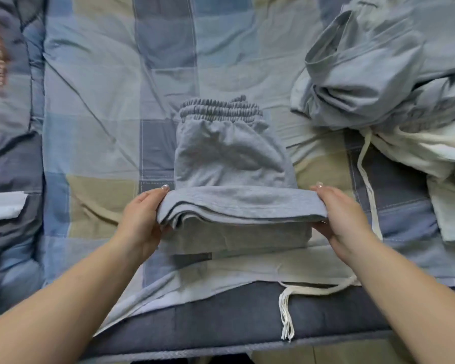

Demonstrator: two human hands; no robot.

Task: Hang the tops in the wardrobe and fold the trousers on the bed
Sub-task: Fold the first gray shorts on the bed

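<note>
Patchwork bedding in blue, grey and tan squares covers the bed [95, 106] that fills the view, its dark edge nearest the camera.

Nearest, over that edge, hangs a white drawstring [286, 311] with frayed ends, attached to a pale garment [247, 266] lying flat under the work.

Step in hand: folding the trousers. The grey trousers [231, 153] lie at the centre of the bed, partly on the pale garment. The left hand [139, 222] and right hand [344, 219] are each closed on one end of the folded leg bundle, thumbs under and fingers over the top layer. The bundle is raised slightly above the lower layers.

Beyond the hands, the seat panel lies flat, and the gathered elastic waistband [221, 110] marks the far end.

Far right, a heap of unsorted clothes [384, 74] rests well apart from the trousers; which are tops cannot be told.

Next move, as a judgement: carry the bundle forward onto the seat panel toward the waistband. Keep both ends level so the layers stay aligned, then press the fold flat.
</note>
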